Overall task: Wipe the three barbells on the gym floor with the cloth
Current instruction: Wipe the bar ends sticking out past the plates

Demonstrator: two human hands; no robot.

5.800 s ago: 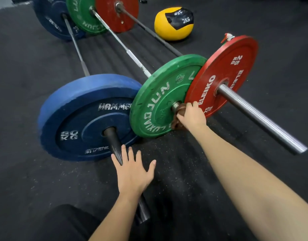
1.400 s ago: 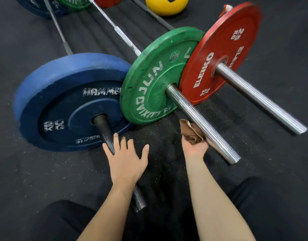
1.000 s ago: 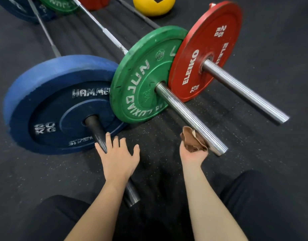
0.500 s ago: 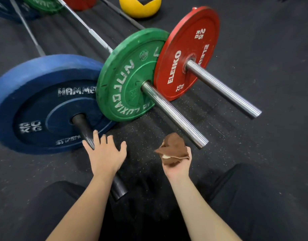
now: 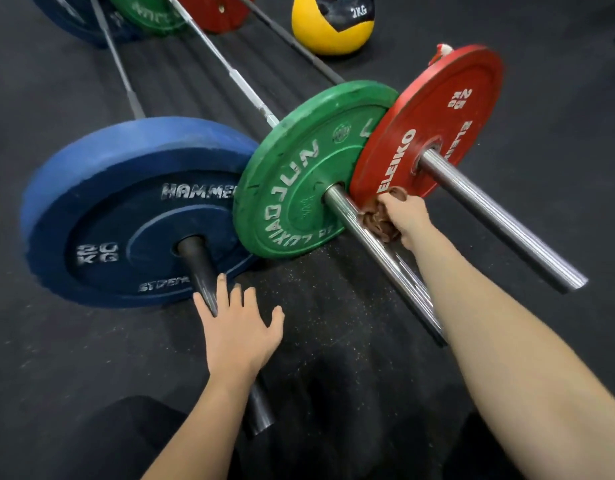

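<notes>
A black rubber gym floor (image 5: 334, 306) fills the view, and three barbells (image 5: 236, 77) are laid on it side by side, their shafts running away to far plates (image 5: 150, 12) cut off at the top edge. Nearest on the left a thick blue plate (image 5: 126, 209) is seen. A green plate (image 5: 299, 174) overlaps its right rim in the view, and the green one is in turn overlapped by a red plate (image 5: 437, 109). A long chrome sleeve (image 5: 500, 220) projects from the red plate, a second chrome sleeve (image 5: 379, 258) from the green, and a shorter dark sleeve (image 5: 198, 268) from the blue. A yellow and black medicine ball (image 5: 328, 32) is set well behind, beside the far end of the right-hand shaft. The left hand (image 5: 236, 334) is laid flat on the dark sleeve with fingers spread and nothing held. The right hand (image 5: 403, 216) is curled round a brown cloth (image 5: 377, 223), which is pressed against the green plate's sleeve close to the plate. The red plate's lower rim lies just behind the cloth; contact there cannot be judged. A small red and white object (image 5: 443, 50) is half hidden behind the red plate's top edge.
</notes>
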